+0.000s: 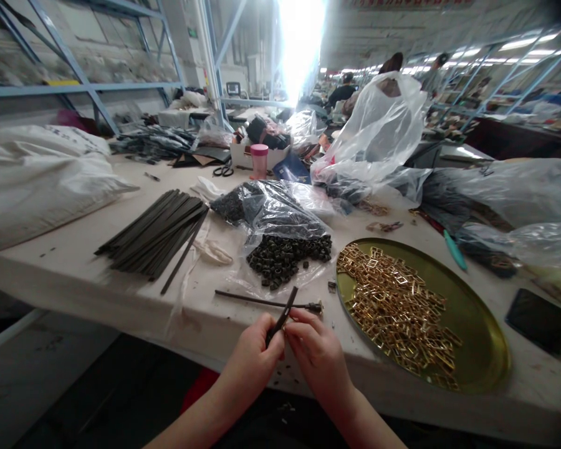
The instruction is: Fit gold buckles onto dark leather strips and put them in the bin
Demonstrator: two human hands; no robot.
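Note:
Near the table's front edge, my left hand (255,352) is closed around a short dark strap (288,304), whose free end points up and away. Against it, my right hand (321,346) is closed in a pinch; a tiny gold glint shows between the fingers, but the piece is mostly hidden. Just beyond my hands lies another dark strap (247,300) with a gold fitting at its right end. Small black loops (283,259) spill from a clear plastic bag (280,209). To the right, gold rectangular buckles (397,305) are heaped on a round gold tray (484,330).
A stack of dark straps (154,234) lies left, beside a white cloth sack (42,181). Behind are black scissors (223,170), a pink-lidded jar (258,161) and plastic bags (378,131). A phone (537,319) lies far right. Other people work in the background.

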